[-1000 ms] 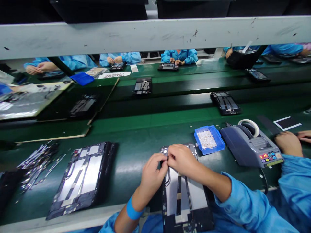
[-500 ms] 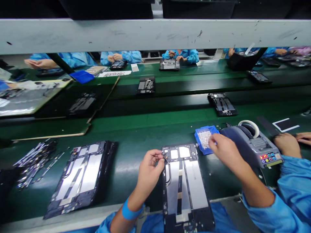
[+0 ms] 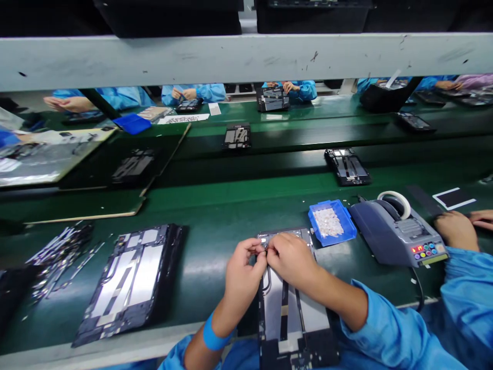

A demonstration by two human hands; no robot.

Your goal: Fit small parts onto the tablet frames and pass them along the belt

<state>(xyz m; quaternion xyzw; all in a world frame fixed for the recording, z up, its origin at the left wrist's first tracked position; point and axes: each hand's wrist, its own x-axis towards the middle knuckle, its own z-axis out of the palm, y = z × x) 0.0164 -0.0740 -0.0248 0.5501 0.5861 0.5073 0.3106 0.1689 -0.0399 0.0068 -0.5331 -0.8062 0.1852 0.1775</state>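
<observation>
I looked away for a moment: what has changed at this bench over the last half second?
The right hand has come back from the blue tray of small white parts to the top left corner of the tablet frame, meeting the left hand there, fingertips together. The left hand stayed at that corner. The tape dispenser and the second frame have not moved.

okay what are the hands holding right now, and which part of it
Both the left hand and right hand pinch something tiny at the top left corner of the tablet frame; the piece is too small to identify.
</observation>
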